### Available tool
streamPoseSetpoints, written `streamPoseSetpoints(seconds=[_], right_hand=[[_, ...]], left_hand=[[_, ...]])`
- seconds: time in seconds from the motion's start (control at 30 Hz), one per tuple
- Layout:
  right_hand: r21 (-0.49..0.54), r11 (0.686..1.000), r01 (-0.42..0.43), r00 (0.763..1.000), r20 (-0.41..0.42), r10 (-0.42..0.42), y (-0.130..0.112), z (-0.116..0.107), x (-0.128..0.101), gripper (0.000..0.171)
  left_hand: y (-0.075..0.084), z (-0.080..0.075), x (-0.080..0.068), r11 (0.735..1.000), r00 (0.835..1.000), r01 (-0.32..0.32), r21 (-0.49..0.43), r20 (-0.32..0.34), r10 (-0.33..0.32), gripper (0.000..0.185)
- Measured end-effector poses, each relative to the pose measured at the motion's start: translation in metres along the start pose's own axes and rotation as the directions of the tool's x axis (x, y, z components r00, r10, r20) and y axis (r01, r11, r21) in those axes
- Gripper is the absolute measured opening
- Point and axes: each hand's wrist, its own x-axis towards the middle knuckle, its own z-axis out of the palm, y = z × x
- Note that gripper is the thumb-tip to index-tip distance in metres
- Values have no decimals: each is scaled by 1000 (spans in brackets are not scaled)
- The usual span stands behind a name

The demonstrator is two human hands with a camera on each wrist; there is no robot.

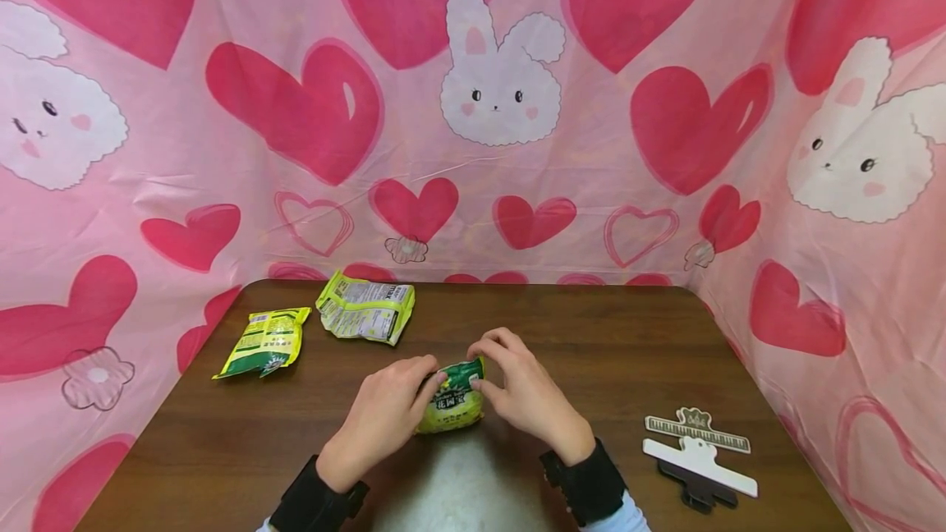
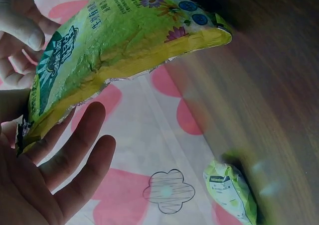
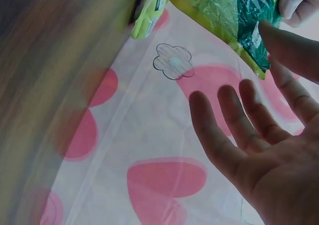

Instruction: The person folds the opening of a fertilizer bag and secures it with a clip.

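Note:
A green and yellow snack bag (image 1: 451, 413) stands in front of me with its dark green end up. At its upper left corner, my left hand (image 1: 392, 405) pinches the edge between thumb and fingers. My right hand (image 1: 528, 392) pinches the upper right corner. In the left wrist view the bag (image 2: 114, 41) shows flower prints and a yellow side, and the last fingers of my left hand (image 2: 55, 185) extend away from it. The right wrist view has the thumb of my right hand (image 3: 264, 160) against the dark green end, its other fingers spread below.
Two more green-yellow bags, one bag (image 1: 269, 341) at the left and another bag (image 1: 365, 308) behind it, lie on the brown table (image 1: 591, 335). At the right lie a ruler-marked clip (image 1: 697, 431), a white clip (image 1: 700, 464) and a black clip (image 1: 697, 487). A pink heart-print cloth (image 1: 414, 146) surrounds the table.

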Motion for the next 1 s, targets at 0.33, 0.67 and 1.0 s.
streamPoseSetpoints(seconds=[0.33,0.67,1.0], right_hand=[[-68,998,13,1000,-8,-14,-6,1,0,31],[-71,997,-1,1000,12,1,-6,3,1,30],[-63,998,-31,998,45,34,-1,9,1,31]], left_hand=[[0,2,1,1000,999,27,-8,-16,-28,15],[-1,3,3,999,999,47,-14,-2,-47,15],[-2,6,2,999,999,33,3,0,-33,16]])
